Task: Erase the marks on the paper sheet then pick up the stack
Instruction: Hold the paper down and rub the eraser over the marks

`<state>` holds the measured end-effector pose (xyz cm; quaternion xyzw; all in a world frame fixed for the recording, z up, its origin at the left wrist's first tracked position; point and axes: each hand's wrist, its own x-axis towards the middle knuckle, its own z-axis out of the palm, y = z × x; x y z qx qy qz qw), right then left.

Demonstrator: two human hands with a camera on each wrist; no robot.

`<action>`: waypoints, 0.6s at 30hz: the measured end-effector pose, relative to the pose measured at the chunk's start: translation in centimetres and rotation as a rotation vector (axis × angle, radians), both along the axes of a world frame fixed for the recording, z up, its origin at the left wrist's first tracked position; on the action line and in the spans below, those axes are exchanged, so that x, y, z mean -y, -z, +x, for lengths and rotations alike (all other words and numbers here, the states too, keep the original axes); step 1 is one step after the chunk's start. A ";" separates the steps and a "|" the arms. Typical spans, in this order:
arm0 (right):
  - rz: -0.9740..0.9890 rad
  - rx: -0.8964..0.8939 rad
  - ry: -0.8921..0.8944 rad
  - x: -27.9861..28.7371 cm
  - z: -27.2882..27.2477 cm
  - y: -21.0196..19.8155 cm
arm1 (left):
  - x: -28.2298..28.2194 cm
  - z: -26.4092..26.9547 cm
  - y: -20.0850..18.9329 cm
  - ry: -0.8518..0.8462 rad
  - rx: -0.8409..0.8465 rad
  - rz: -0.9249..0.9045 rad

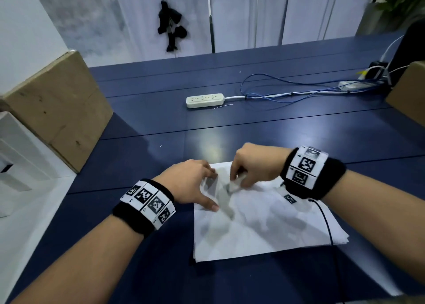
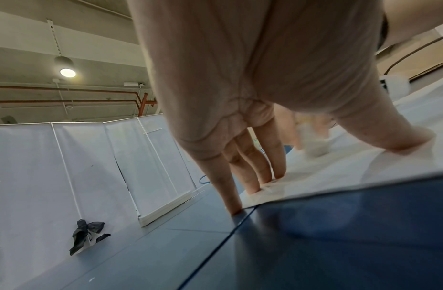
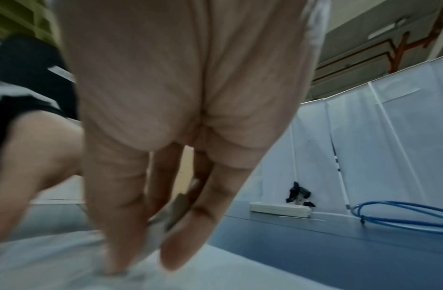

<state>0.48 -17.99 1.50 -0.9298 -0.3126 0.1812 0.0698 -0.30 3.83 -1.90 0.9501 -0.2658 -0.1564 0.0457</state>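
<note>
stack lies flat on table. left hand presses its far corner, fingers straight and spread. right hand pinches eraser on top sheet. paper likely light, limp, slippery; best gripped at an edge, all sheets together.

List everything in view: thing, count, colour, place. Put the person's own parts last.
paper stack: one, white, near edge of the table, under both hands
eraser: one, white, blurred, on the top sheet
table: one, dark blue
power strip: one, cream, mid table
cables: several, blue and white, far right
cardboard boxes: two, brown, left and right edges
black bundle: one, hanging on the white partition
wristbands: two, black with markers
left hand: fingers straight, pressing the stack's far left corner
right hand: pinches the eraser
</note>
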 end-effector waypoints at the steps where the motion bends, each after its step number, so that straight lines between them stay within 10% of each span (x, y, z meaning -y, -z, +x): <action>1: 0.019 0.043 0.042 -0.3 0.8 -0.1 | 0.0 0.0 0.0 -0.004 -0.002 0.000; 18: 0.046 0.094 0.138 0.2 2.1 -0.1 | 0.0 -0.1 -0.1 -0.013 -0.014 -0.030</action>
